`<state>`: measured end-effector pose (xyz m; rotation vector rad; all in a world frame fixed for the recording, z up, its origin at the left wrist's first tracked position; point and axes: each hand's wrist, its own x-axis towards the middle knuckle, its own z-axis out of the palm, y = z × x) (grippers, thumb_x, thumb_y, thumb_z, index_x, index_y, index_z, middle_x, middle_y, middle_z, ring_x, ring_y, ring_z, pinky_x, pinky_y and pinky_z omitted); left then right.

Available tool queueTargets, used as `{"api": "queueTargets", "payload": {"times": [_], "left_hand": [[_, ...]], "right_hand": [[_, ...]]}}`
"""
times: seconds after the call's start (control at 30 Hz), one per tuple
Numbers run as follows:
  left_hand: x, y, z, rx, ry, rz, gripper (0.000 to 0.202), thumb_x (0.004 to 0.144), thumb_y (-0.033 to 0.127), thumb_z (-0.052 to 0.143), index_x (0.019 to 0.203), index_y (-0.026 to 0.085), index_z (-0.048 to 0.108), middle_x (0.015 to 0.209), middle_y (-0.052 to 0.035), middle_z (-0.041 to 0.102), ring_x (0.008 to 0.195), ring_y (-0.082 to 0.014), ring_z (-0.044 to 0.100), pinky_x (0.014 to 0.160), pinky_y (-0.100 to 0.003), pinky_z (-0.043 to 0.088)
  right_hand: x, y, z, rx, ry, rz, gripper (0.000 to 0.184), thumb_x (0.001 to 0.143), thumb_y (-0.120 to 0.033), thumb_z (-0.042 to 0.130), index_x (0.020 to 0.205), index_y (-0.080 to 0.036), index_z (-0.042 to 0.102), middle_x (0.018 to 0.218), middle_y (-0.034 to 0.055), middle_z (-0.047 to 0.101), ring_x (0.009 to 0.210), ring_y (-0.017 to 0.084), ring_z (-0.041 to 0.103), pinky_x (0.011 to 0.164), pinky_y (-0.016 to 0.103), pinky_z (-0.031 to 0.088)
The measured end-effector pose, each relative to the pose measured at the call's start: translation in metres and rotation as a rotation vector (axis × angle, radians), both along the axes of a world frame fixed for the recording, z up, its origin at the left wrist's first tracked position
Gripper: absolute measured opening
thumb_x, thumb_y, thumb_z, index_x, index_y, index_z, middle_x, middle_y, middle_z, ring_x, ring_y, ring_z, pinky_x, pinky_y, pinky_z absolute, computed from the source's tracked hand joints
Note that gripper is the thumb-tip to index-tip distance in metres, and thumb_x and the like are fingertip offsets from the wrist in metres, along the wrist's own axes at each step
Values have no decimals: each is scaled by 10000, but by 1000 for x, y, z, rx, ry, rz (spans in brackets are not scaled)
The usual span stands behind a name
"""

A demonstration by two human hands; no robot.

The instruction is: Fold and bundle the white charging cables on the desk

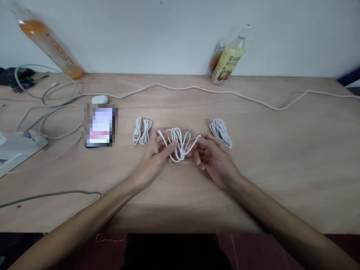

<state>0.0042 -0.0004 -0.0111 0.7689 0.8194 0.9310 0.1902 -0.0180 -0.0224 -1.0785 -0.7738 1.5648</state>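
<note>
A white charging cable [177, 144], gathered in loose loops, is held between my two hands above the table. My left hand [157, 153] grips the loops, its thumb pressed over them, with one plug end sticking up near the fingers. At the other side my right hand [210, 153] pinches the cable close to its other end; the fingertips partly hide that end. Two small coiled white cables [142, 131] lie on the table just beyond my left hand. Another bundled white cable [221, 132] rests beyond my right hand.
A phone [100, 126] with a lit, blurred screen lies left, near a white earbud case [99, 99]. A long white cord [194, 87] crosses the table [281, 157]. An orange drink bottle [52, 48] and a yellow one [229, 58] stand by the wall.
</note>
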Motion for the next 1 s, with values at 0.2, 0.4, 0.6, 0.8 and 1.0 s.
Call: {"api": "queueTargets", "payload": {"times": [0.2,0.4,0.6,0.8,1.0], "left_hand": [[-1,2,4,-26,-66,-81,485,957,257,836,1398,245,635,1355,-128,800,1165,-323,817,967,-498,703],[0,2,4,-45,-97,-117,240,1033,253,694,1214,133,795,1309,-189,816,1237,-354,786,1032,-510,660],[0,3,1,-12,-129,-98,313,998,245,673,1262,128,794,1253,-189,827,1239,-343,773,1045,-484,636],[-1,3,5,-1,-101,-98,325,971,235,652,1250,134,785,1191,-171,833,1171,-326,786,1010,-467,645],[1,5,3,3,-96,-147,531,902,252,692,1425,162,715,1133,-141,835,1110,-340,801,976,-499,668]], "right_hand": [[1,2,2,-97,88,-13,344,791,-513,902,902,-231,738,657,-66,565,511,92,436,387,202,315],[0,2,4,-149,141,-40,421,702,-441,1008,976,-220,778,671,-87,534,520,64,322,399,182,293],[-3,1,6,-160,103,43,420,680,-453,1031,801,-210,711,645,-88,497,513,53,268,380,183,223],[-5,-2,4,-124,88,111,409,686,-504,1020,848,-230,763,641,-86,483,508,57,237,389,200,201],[-3,-2,-2,-72,38,44,409,715,-529,1018,812,-234,752,620,-81,481,499,62,269,404,204,231]]}}
